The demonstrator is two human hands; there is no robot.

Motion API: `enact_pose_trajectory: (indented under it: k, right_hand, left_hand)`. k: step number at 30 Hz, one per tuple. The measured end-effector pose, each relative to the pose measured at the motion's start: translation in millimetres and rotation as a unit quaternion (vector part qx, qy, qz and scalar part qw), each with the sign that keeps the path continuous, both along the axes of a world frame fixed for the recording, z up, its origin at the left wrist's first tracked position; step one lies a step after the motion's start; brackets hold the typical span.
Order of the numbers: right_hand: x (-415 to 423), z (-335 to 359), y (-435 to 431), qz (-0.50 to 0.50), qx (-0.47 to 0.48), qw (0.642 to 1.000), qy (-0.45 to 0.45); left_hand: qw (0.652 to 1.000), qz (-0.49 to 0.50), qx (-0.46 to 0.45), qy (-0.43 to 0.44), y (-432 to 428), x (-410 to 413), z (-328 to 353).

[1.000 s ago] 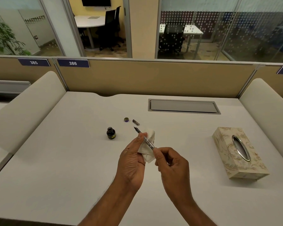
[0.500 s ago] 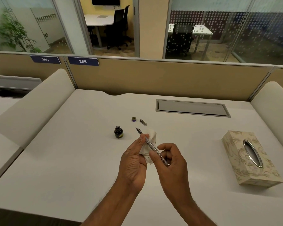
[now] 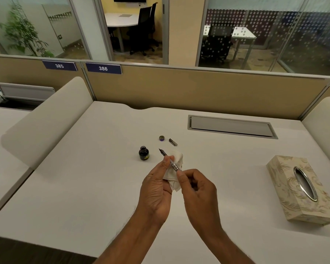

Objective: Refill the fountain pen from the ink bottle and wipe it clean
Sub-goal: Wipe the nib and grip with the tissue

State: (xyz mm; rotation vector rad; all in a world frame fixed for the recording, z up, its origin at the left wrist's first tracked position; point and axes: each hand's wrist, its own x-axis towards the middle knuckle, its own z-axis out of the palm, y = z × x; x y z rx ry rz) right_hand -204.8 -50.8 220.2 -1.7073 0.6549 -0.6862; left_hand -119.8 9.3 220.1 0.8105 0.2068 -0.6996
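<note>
My left hand (image 3: 157, 189) holds a crumpled white tissue (image 3: 174, 168) wrapped against the fountain pen (image 3: 170, 161), thumb pressing on the barrel. The pen's nib points up and to the left, past the tissue. My right hand (image 3: 196, 189) pinches the pen's rear end between thumb and fingers. The open ink bottle (image 3: 143, 153) stands on the desk just left of the nib. Its small cap (image 3: 162, 138) and the pen's cap (image 3: 173, 142) lie a little farther back.
A patterned tissue box (image 3: 301, 191) sits at the right of the white desk (image 3: 84, 178). A grey cable hatch (image 3: 231, 126) is set in the desk at the back, before a tan partition. Padded side panels flank the desk left and right.
The pen slid back through the tissue and forward again between the hands. The camera view shifted slightly left; bottle and caps stayed put.
</note>
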Motion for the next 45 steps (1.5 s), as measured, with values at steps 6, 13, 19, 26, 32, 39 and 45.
enact_pose_trajectory:
  k: [6, 13, 19, 26, 32, 39, 45]
  right_hand:
    - [7, 4, 0, 0.004, -0.007, 1.0, -0.005]
    - [14, -2, -2, 0.002, -0.024, 1.0, 0.009]
    - [15, -1, -4, -0.006, -0.033, 0.999, 0.015]
    - [17, -3, -7, -0.004, -0.03, 0.999, 0.016]
    - [20, -2, -8, -0.015, -0.03, 0.999, 0.013]
    - [20, -5, -11, -0.005, -0.033, 0.999, 0.024]
    - [20, -5, -14, 0.0, -0.029, 0.999, 0.025]
  left_hand:
    - [1.0, -0.012, 0.013, -0.007, 2, 3, -3]
    - [1.0, 0.002, 0.01, 0.001, 3, 3, 2]
    - [1.0, -0.006, 0.021, -0.002, 0, 3, 2]
    - [1.0, -0.008, 0.025, -0.004, -1, 3, 4]
    - [1.0, -0.004, 0.023, 0.005, -4, 3, 3]
    - [0.999, -0.011, 0.037, -0.009, -5, 2, 4]
    - [0.999, 0.002, 0.033, -0.004, -6, 4, 2]
